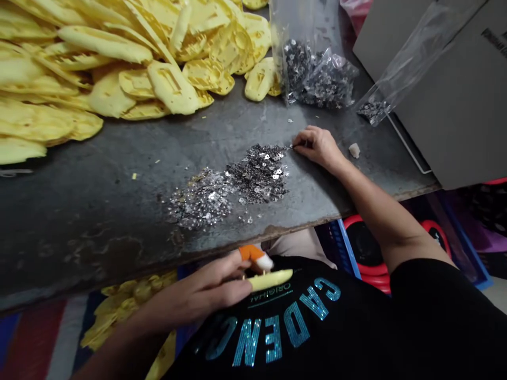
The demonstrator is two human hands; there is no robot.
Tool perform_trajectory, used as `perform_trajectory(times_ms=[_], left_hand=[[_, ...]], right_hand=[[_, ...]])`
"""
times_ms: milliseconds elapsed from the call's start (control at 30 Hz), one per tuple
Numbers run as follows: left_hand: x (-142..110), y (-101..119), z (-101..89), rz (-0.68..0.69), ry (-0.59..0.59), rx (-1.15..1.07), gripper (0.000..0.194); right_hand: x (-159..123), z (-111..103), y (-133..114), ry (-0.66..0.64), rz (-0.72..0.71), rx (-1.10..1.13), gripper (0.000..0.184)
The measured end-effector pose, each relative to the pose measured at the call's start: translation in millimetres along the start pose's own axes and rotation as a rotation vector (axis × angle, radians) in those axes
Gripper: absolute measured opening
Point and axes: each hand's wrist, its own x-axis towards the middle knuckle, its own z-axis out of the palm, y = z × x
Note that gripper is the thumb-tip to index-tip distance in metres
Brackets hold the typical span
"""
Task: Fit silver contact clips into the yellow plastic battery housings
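My left hand point(229, 279), with orange and white wraps on a finger, grips a yellow plastic shell point(273, 278) in front of my black shirt. Small posts stick up from the shell's upper side. Over the table, my right hand point(317, 145) has its fingers pinched together by a small metal plate point(291, 146); whether the plate is between the fingertips I cannot tell. Left of that hand lies a dark heap of small metal plates point(261, 174). Touching it is a second, shinier heap of small metal pieces point(204, 200).
Yellow plastic shells point(119, 58) are piled at the table's back left. Clear bags of metal pieces point(320, 79) stand at the back, beside a grey box point(447, 105). A white lump point(354, 150) lies right of my hand. Below the edge sits a blue crate point(348, 248) with red-rimmed parts.
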Motion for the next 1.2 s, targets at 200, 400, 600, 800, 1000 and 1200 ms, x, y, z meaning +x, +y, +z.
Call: perform_trajectory(times_ms=[200,400,600,800,1000,1200], left_hand=[[28,5,18.3,0.098,-0.148,-0.683,0.061],[31,10,36.1,0.158,-0.131,-0.876,0.052],[16,1,34.9,0.099,-0.241,-0.960,0.052],[8,-7,33.8,0.125,-0.276,-0.972,0.057],[8,-7,36.5,0.092,-0.306,-0.977,0.058],[11,-5,39.5,0.036,-0.299,-0.980,0.063]], right_hand=[[-64,-11,-62,0.087,-0.257,0.365,0.014],[-105,-6,-127,0.046,-0.502,0.410,0.006],[-104,3,-142,0.081,-0.609,0.260,0.007],[-106,0,-149,0.100,-0.715,0.143,0.007],[-109,1,-149,0.138,-0.802,0.076,0.013],[-117,3,-144,0.175,-0.805,-0.037,0.018]])
